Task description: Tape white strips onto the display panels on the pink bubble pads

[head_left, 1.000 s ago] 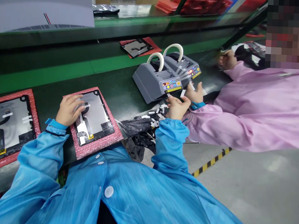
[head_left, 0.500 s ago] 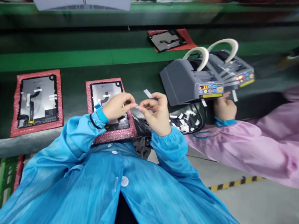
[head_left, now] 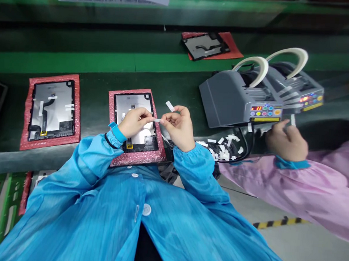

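Between my two hands a short strip of white tape (head_left: pixel 157 120) is stretched, one end pinched by each. My left hand (head_left: pixel 134 122) closes thumb and forefinger on its left end. My right hand (head_left: pixel 179 127) pinches the other end and also has a second white tape piece (head_left: pixel 170 106) stuck at its raised fingers. Both hands hover over a flat screen panel (head_left: pixel 144 144) with a silver back and black frame, partly hidden by my left hand. That panel lies on a pink bubble-wrap sheet (head_left: pixel 138 156).
Another panel (head_left: pixel 55 108) lies on pink wrap at left, and one (head_left: pixel 204 46) at the back. Two grey tape dispensers (head_left: pixel 225 102) stand at right, above scattered white tape bits (head_left: pixel 224 150). A co-worker's hand (head_left: pixel 289 140) is by the dispensers.
My hands have drawn slightly apart, showing more of the strip between them. The co-worker's hand has moved right with a tape piece. The view has shifted a little.
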`<state>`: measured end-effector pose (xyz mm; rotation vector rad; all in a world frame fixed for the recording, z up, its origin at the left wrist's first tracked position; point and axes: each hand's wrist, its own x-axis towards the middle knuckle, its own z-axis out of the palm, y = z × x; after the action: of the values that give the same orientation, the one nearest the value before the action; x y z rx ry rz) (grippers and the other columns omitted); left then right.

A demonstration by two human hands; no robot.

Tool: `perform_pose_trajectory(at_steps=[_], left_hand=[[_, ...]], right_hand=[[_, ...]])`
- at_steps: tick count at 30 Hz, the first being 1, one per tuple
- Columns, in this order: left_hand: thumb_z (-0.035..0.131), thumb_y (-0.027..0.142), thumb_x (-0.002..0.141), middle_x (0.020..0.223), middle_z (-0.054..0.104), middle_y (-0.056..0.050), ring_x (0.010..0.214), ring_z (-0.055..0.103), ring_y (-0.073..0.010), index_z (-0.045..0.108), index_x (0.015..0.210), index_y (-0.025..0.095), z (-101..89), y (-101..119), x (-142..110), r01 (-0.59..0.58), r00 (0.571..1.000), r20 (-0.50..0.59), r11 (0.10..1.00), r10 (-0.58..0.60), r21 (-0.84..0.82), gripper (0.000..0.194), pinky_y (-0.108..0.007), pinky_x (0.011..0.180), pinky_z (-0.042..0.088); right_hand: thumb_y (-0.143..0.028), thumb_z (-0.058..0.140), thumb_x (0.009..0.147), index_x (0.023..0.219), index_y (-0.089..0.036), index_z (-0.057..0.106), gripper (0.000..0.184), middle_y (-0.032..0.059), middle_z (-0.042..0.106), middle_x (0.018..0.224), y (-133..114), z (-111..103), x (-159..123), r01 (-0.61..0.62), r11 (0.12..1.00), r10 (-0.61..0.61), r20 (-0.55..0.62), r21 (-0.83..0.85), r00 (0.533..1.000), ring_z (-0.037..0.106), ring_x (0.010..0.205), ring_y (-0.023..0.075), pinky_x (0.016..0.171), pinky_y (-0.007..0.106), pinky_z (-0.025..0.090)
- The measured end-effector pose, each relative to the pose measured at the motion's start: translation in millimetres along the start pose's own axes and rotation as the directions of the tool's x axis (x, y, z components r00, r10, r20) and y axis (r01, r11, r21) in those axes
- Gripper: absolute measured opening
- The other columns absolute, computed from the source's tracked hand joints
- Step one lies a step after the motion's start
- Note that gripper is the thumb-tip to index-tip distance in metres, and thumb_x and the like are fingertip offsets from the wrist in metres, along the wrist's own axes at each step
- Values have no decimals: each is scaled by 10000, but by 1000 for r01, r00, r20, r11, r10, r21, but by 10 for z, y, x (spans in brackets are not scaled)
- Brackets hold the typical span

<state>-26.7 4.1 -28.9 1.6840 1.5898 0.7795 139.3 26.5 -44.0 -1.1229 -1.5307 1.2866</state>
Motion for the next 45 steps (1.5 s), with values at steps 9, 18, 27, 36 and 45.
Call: perform_pose_trajectory(at_steps=[9, 18, 27, 36, 45], left_hand=[[512, 257, 867, 1012, 588, -135, 1087, 475, -302, 655, 821, 141, 167, 29, 80, 156, 979, 33, 850, -199, 504, 190, -425, 871, 417], [490, 275, 876, 1035, 567, -148, 1118, 444, -316, 670, 865, 118, 210, -16, 158, 133, 974, 83, 822, -213, 553, 239, -423, 933, 383], [527, 260, 852, 1019, 571, -141, 1105, 441, -318, 648, 805, 128, 267, -39, 135, 135, 981, 43, 825, -189, 550, 186, -433, 927, 366], [607, 256, 796, 845, 552, -47, 874, 503, -210, 624, 830, 163, 91, -262, 176, 44, 994, -113, 963, -14, 267, 100, -378, 868, 392], [571, 254, 817, 720, 519, -10, 761, 487, -161, 596, 699, 163, 56, -309, 280, -117, 993, 1, 972, 120, 205, 151, -324, 809, 403]], right_hand=[[-169, 578, 631, 912, -247, 262, 430, -104, 537, 597, 364, 90, 193, -165, 978, 163, -25, -129, 986, 552, 510, 111, 538, 250, 430], [-139, 549, 615, 973, -219, 305, 441, -85, 545, 590, 353, 87, 259, -216, 937, 219, -20, -276, 975, 567, 513, 127, 552, 262, 429], [-94, 534, 620, 960, -205, 340, 407, -60, 543, 584, 313, 110, 267, -216, 881, 220, -39, -422, 975, 586, 611, 170, 653, 315, 435], [-147, 586, 655, 841, -220, 405, 270, -80, 485, 609, 214, -114, 276, -119, 946, 158, 109, -302, 981, 470, 555, 97, 595, 258, 389], [-213, 583, 718, 778, -180, 561, 72, -10, 569, 682, 28, -73, 188, -46, 951, 116, 214, -306, 970, 499, 632, 115, 643, 274, 422]])
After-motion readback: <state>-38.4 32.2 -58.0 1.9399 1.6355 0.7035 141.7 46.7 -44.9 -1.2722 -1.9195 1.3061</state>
